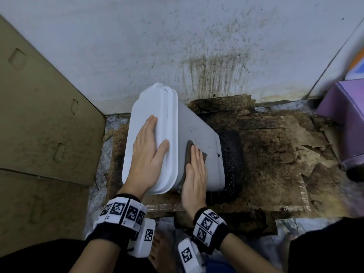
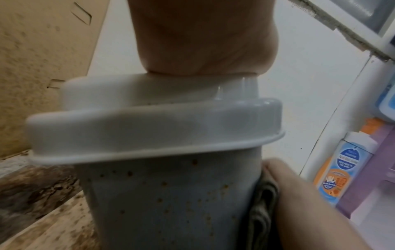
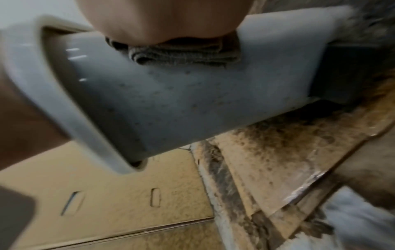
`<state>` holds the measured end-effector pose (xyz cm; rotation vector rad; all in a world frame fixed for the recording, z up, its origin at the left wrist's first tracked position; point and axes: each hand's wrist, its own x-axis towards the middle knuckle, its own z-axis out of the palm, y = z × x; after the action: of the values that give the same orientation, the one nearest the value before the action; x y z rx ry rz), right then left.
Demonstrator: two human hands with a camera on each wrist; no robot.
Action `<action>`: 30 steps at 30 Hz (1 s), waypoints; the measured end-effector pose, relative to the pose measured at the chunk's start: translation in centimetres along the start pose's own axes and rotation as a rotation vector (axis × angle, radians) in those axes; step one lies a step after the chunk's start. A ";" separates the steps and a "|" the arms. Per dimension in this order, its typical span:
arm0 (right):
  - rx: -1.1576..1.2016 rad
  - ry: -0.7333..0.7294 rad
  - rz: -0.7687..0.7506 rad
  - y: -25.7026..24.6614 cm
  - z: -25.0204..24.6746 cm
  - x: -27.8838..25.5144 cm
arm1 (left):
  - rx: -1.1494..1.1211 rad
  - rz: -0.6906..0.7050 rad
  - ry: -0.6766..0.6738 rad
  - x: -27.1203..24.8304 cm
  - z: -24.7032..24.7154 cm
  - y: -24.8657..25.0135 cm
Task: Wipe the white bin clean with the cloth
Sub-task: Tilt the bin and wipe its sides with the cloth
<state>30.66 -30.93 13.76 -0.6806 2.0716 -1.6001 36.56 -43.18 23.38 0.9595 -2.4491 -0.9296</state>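
Note:
The white bin [image 1: 199, 134] stands tilted on dirty cardboard, its lid [image 1: 145, 123] closed and facing me. My left hand [image 1: 146, 152] lies flat on the lid with straight fingers, steadying it. My right hand [image 1: 194, 174] presses a folded grey-brown cloth [image 1: 189, 154] flat against the bin's right side wall. The left wrist view shows the lid rim [image 2: 149, 132] and the speckled side wall [image 2: 171, 203], with the cloth [image 2: 262, 211] under my right hand [image 2: 310, 211]. In the right wrist view the cloth [image 3: 181, 52] sits under my palm [image 3: 162, 18] on the bin [image 3: 171, 101], which carries brown specks.
Soaked, blackened cardboard [image 1: 266, 146] covers the floor under and right of the bin. A stained white wall [image 1: 177, 46] rises behind. A brown cardboard box [image 1: 39, 115] stands on the left, a purple container [image 1: 346, 115] on the right. My bare foot [image 1: 157, 251] is below.

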 end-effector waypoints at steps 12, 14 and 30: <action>-0.089 -0.029 0.189 10.2 -3.6 2.4 | -0.078 -0.052 -0.011 -0.5 -1.0 -0.8; -0.092 -0.050 0.276 12.0 -4.3 2.8 | -0.094 -0.058 -0.012 -0.6 -1.2 -1.1; 0.070 0.003 0.123 1.1 -0.4 1.1 | -0.021 -0.011 -0.014 -0.3 -0.6 -0.2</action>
<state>29.47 -31.09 12.78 -0.5166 2.0089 -1.5969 37.16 -43.39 23.67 0.9635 -2.4433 -0.9670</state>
